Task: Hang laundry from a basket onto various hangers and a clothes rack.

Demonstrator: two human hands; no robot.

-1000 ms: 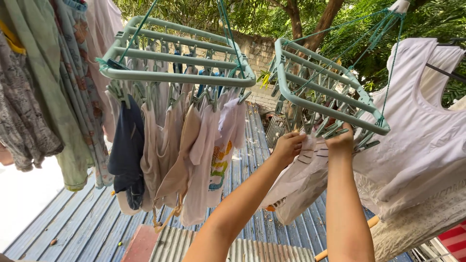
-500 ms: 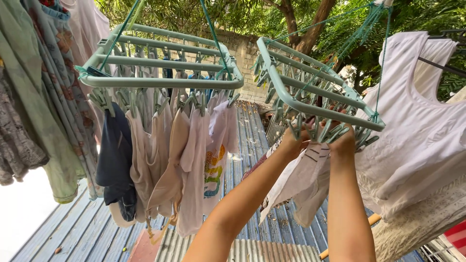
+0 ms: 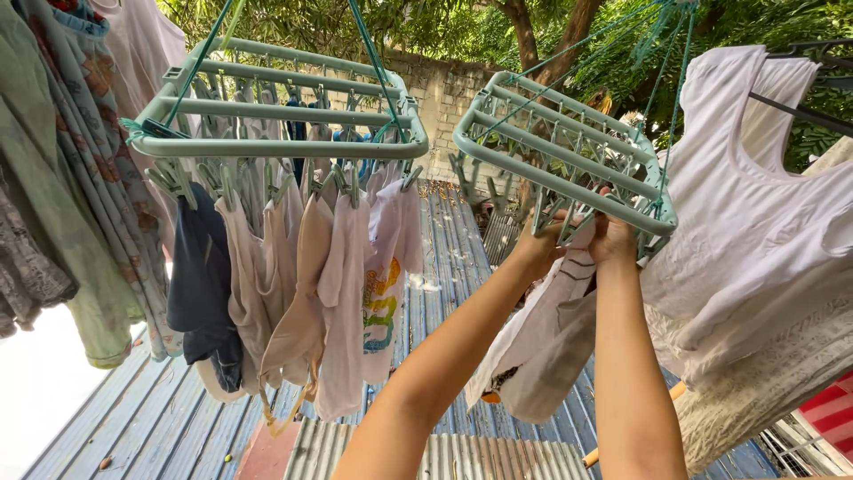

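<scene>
Roof: a corrugated metal roof (image 3: 178,418) runs below everything, blue-grey sheets with a rusty patch near the bottom edge.

Backdrop: trees (image 3: 755,27) and a pale block wall (image 3: 444,89) stand behind the hanging laundry.

Right side: a big white sleeveless top (image 3: 755,222) hangs just beside the work, lacy cloth below it.

Left rack: the full peg rack (image 3: 275,107), pale green, is loaded with small garments, a navy piece (image 3: 200,284) at its left and a white one with a yellow and green print (image 3: 382,293) at its right.

Right rack: the tilted peg rack (image 3: 560,151) is nearly bare, and over the last second it has swung left and levelled a little, while the camera has shifted too.

Cloth: the white garment (image 3: 551,347) with dark stripe marks hangs straight under that rack's near rail, its top edge up at the pegs between the two hands.

Left hand: the left hand (image 3: 539,242) has climbed to the rail, and its grip is pressed together on the cloth's top edge at a peg.

Right hand: the right hand (image 3: 613,238) is up against the pegs too, closed at the same edge, though I cannot tell whether it pinches cloth or peg.

What it means: I judge the cloth is being handled right at the pegs; whether a peg has it yet, I cannot tell.

Labels and signs: none that I can make out, only the print on that small garment.
</scene>
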